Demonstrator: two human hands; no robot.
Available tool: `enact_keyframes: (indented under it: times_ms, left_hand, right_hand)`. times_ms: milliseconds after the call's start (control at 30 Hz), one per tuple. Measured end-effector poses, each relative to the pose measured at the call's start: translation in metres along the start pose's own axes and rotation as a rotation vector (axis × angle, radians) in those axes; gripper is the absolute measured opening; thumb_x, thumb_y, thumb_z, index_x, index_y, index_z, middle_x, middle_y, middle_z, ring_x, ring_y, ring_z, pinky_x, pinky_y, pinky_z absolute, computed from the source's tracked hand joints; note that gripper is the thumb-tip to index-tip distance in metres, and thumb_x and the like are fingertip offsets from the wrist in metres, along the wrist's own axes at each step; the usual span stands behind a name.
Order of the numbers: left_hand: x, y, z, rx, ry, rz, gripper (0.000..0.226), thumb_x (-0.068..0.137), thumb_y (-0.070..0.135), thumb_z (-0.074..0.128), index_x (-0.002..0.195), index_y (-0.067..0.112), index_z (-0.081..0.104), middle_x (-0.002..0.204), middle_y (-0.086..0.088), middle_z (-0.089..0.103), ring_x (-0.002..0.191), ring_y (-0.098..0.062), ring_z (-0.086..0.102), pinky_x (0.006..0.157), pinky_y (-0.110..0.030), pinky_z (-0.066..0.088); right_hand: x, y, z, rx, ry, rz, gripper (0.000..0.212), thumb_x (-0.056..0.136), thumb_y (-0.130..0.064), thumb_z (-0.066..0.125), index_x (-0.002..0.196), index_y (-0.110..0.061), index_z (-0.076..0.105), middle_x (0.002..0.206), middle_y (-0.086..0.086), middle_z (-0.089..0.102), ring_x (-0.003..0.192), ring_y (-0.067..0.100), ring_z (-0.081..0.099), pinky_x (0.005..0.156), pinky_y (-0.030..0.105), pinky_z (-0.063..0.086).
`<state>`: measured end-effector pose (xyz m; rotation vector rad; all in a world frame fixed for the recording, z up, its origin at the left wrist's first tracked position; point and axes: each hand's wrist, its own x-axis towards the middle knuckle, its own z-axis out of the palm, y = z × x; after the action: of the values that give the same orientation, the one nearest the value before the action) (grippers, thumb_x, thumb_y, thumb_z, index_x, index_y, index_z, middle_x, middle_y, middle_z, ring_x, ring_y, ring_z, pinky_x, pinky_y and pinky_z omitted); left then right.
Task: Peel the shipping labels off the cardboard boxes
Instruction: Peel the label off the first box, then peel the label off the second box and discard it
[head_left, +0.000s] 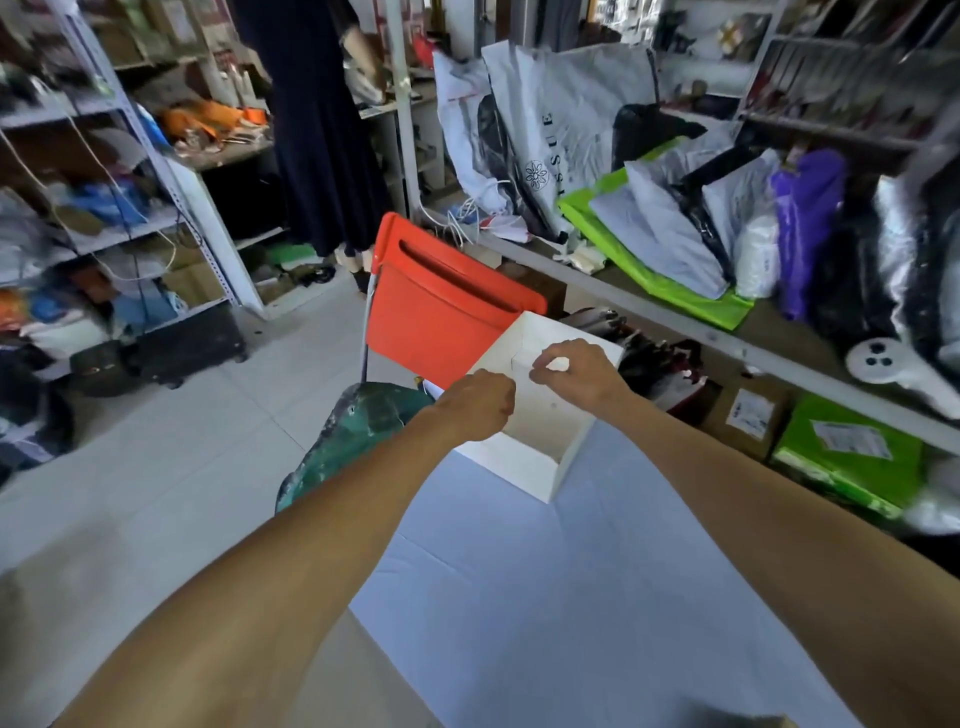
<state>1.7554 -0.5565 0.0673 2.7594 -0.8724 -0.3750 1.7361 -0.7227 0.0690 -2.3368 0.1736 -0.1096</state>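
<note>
A white open-topped box stands on a pale blue-white sheet in front of me. My left hand is closed over the box's left rim. My right hand hovers over the box's far side and pinches a small crumpled white piece, probably peeled label. Under the bench at right sit a brown cardboard box and a green box, each with a shipping label stuck on it.
A red folding chair stands just behind the box. A dark green bag lies at the left of the sheet. A bench piled with bags runs along the right. Shelves fill the left. A person in dark clothes stands behind.
</note>
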Motion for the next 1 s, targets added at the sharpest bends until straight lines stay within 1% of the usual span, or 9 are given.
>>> enact_keyframes:
  times_ms: [67,167,333,433,600,667,767,900,1000]
  left_hand:
    - [0.004,-0.002,0.0,0.001,0.005,0.01,0.022,0.093,0.009,0.045,0.105,0.005,0.062,0.109,-0.015,0.063,0.099,-0.031,0.058,0.07,-0.031,0.039]
    - [0.008,-0.002,0.001,0.016,0.01,0.015,0.022,0.093,0.01,0.045,0.106,0.006,0.063,0.109,-0.013,0.064,0.097,-0.03,0.059,0.07,-0.03,0.042]
    - [0.009,0.005,0.002,0.019,0.009,0.056,0.022,0.094,0.011,0.046,0.108,0.007,0.063,0.111,-0.013,0.064,0.098,-0.03,0.058,0.079,-0.037,0.05]
    - [0.007,0.015,0.005,0.021,0.012,0.085,0.019,0.094,0.012,0.048,0.106,0.009,0.063,0.109,-0.011,0.064,0.096,-0.029,0.059,0.07,-0.031,0.043]
    - [0.006,0.037,0.015,0.04,-0.012,0.113,0.019,0.093,0.014,0.047,0.103,0.012,0.063,0.11,-0.012,0.062,0.096,-0.031,0.059,0.068,-0.03,0.041]
    - [0.005,0.049,0.022,0.075,-0.043,0.146,0.019,0.092,0.013,0.047,0.103,0.012,0.063,0.11,-0.012,0.062,0.096,-0.032,0.059,0.068,-0.03,0.04]
    - [0.007,0.073,0.034,0.089,-0.097,0.215,0.019,0.089,0.012,0.051,0.103,0.011,0.064,0.11,-0.012,0.063,0.097,-0.032,0.059,0.069,-0.03,0.04]
    - [0.007,0.121,0.051,0.099,-0.158,0.322,0.018,0.088,0.009,0.052,0.101,0.011,0.064,0.11,-0.012,0.062,0.097,-0.03,0.058,0.073,-0.032,0.046]
    - [0.001,0.167,0.068,0.127,-0.188,0.423,0.02,0.088,0.008,0.05,0.101,0.013,0.064,0.111,-0.01,0.062,0.099,-0.028,0.058,0.081,-0.037,0.051]
  right_hand:
    - [0.001,0.005,0.0,-0.062,-0.01,-0.01,0.009,0.077,-0.025,0.075,0.082,-0.018,0.072,0.087,-0.015,0.056,0.088,0.004,0.051,0.069,0.008,0.034]
    - [0.0,0.013,-0.001,-0.155,-0.051,0.001,0.02,0.076,-0.032,0.075,0.089,-0.017,0.072,0.094,-0.009,0.055,0.089,0.006,0.049,0.077,0.019,0.034]
    - [-0.015,0.02,-0.007,-0.219,-0.08,0.015,0.026,0.076,-0.035,0.075,0.094,-0.017,0.071,0.097,-0.008,0.053,0.097,0.01,0.047,0.079,0.022,0.033]
    - [-0.029,0.022,-0.011,-0.233,-0.092,0.03,0.028,0.077,-0.035,0.074,0.097,-0.016,0.07,0.106,-0.004,0.059,0.107,0.014,0.051,0.085,0.024,0.037]
    - [-0.059,0.029,-0.025,-0.258,-0.098,0.08,0.032,0.077,-0.035,0.074,0.102,-0.016,0.069,0.113,0.0,0.061,0.104,0.016,0.054,0.083,0.025,0.04]
    - [-0.073,0.035,-0.032,-0.278,-0.09,0.106,0.035,0.078,-0.035,0.072,0.106,-0.014,0.068,0.116,0.003,0.062,0.109,0.019,0.055,0.088,0.028,0.044]
    - [-0.098,0.047,-0.046,-0.308,-0.077,0.162,0.039,0.081,-0.035,0.07,0.113,-0.014,0.066,0.123,0.003,0.061,0.116,0.021,0.053,0.098,0.034,0.045]
    - [-0.143,0.072,-0.071,-0.37,-0.052,0.259,0.046,0.082,-0.039,0.068,0.119,-0.013,0.063,0.126,0.004,0.06,0.118,0.022,0.052,0.1,0.036,0.044]
    - [-0.187,0.093,-0.097,-0.366,-0.005,0.365,0.048,0.08,-0.04,0.07,0.119,-0.013,0.062,0.123,0.004,0.062,0.114,0.022,0.056,0.097,0.038,0.047]
